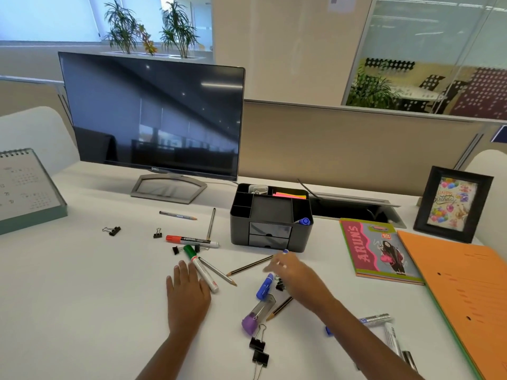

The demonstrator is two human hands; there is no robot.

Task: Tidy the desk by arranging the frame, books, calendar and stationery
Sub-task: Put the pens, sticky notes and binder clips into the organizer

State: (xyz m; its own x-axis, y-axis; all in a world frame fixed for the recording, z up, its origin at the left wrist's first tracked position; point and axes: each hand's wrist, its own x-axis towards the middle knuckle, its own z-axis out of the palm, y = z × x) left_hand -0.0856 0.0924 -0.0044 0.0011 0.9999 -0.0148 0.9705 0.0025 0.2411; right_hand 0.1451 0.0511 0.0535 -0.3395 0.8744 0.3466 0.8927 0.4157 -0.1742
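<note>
My left hand (186, 293) lies flat on the white desk (82, 297), fingers apart, holding nothing; its fingertips are beside a green-capped marker (201, 268). My right hand (295, 274) hovers in front of the black organizer (271, 224), pinching a thin blue-tipped pen (285, 251). A blue marker (264, 286) and a clear case with a purple cap (258, 314) lie under that hand. Markers, pencils and binder clips are scattered around. The photo frame (452, 204) stands at the right, the book (381, 250) and orange folder (466, 292) lie in front of it, and the calendar (24, 187) stands far left.
A dark monitor (153, 119) stands at the back left of the organizer. An open cable hatch (356, 207) sits behind the book. A red marker (192, 240) lies mid-desk, and silver markers (384, 325) lie near the front right.
</note>
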